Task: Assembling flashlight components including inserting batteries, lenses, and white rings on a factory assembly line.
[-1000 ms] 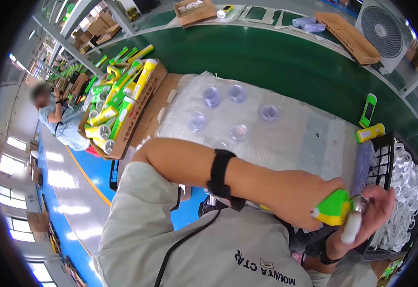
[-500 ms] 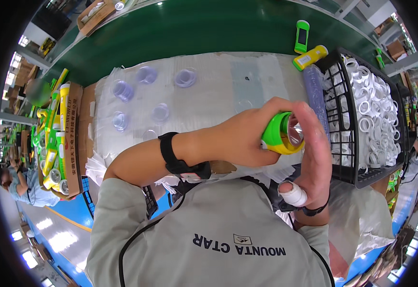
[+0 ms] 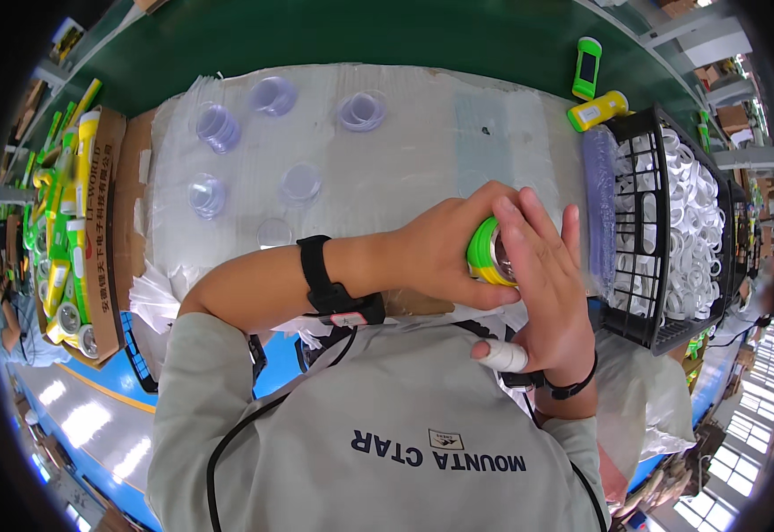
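My left hand (image 3: 440,253) is wrapped round a green and yellow flashlight (image 3: 483,253), whose shiny round end faces right. Flat against that end lies my right hand (image 3: 551,297), its fingers stretched out and its thumb wrapped in white tape. The right palm and fingers hide part of the shiny end. On the covered bench to the left stand several short stacks of clear plastic discs, among them one stack (image 3: 218,129) at the far left and another (image 3: 362,111) near the middle. A thin clear disc (image 3: 274,233) lies close to my left forearm.
A black crate (image 3: 657,230) full of white rings (image 3: 688,213) stands at the right, beside a bluish plastic-wrapped roll (image 3: 599,199). Behind it lie a green flashlight (image 3: 586,69) and a yellow one (image 3: 598,112). A cardboard box (image 3: 103,230) of flashlights is at the left.
My right hand has come in against the flashlight's shiny end, covering more of it. The flashlight and both hands have shifted slightly left, and the whole view has moved a little.
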A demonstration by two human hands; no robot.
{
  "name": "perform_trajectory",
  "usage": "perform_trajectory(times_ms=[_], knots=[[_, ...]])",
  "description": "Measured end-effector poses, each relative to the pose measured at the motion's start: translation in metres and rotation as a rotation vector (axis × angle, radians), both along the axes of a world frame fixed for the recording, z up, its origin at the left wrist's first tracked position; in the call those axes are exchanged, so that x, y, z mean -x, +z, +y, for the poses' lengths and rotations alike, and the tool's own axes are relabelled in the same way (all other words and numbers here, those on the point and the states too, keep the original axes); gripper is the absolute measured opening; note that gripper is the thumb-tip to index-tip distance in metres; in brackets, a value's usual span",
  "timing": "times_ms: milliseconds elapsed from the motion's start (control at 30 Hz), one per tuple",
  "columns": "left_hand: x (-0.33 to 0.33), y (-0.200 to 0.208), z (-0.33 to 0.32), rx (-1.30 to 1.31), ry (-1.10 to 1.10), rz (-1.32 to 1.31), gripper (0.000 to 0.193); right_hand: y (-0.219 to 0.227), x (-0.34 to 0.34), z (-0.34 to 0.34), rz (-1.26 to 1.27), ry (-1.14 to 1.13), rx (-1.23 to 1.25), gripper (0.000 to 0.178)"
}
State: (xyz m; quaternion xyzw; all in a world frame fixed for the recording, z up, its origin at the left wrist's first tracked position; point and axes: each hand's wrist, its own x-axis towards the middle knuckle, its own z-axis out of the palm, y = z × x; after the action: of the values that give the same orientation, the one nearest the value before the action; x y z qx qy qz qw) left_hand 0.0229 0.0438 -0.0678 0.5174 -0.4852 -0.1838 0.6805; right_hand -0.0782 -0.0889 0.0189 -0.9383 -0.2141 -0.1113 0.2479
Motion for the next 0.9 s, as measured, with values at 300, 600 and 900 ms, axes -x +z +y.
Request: perform_trajectory(times_ms=[300, 600, 900], knots=[[-0.004, -0.009, 0.001, 0.155, -0.01, -0.093, 0.057, -0.03, 0.001, -0.01, 0.029, -0.112, -0.58, 0.07], [0.008, -0.018, -0.002, 0.239, -0.16, -0.196, 0.068, -0.092, -0.034, -0.093, 0.146, -0.64, 0.014, 0.04], [0.007, -0.019, -0.003, 0.201, -0.18, -0.095, 0.066, -0.082, -0.038, -0.094, 0.461, -0.628, -0.546, 0.018]])
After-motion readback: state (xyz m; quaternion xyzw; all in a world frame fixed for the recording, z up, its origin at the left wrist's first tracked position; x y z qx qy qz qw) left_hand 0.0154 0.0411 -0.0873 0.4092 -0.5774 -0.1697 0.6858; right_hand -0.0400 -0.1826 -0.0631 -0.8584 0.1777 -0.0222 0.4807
